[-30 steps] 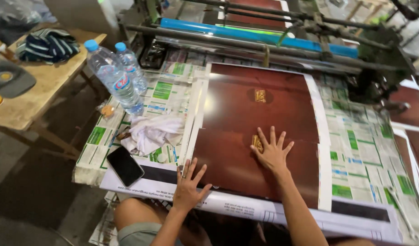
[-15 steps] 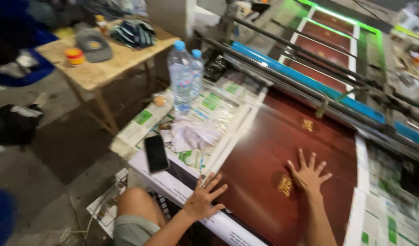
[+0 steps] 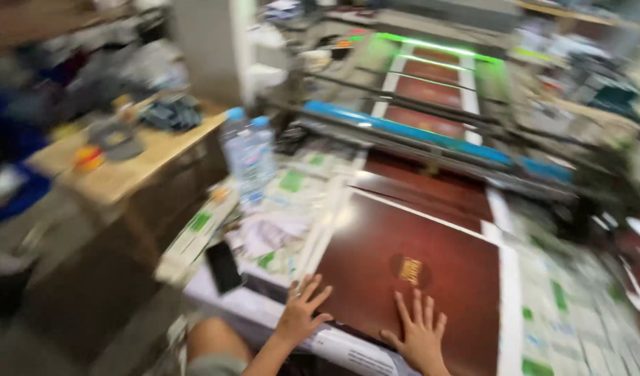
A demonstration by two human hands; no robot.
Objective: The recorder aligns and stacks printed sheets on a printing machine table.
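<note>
A large glossy dark brown printed sheet [image 3: 403,251] with a small gold emblem [image 3: 410,269] lies flat on the worktable in front of me. My left hand [image 3: 302,312] rests open, fingers spread, on the sheet's near left corner. Further right, my right hand [image 3: 419,335] presses flat on the sheet's near edge, just below the emblem. Neither hand holds anything. The view is blurred by head motion.
A black phone [image 3: 224,267] and a crumpled white cloth [image 3: 268,233] lie left of the sheet on green and white printed papers. Two clear water bottles [image 3: 249,157] stand behind them. A wooden table [image 3: 125,174] is at left. A printing machine with a blue bar [image 3: 410,134] runs behind.
The camera has swung and tilted upward, showing more of the machine beyond. Both hands stay flat on the brown sheet, now at the bottom of the view.
</note>
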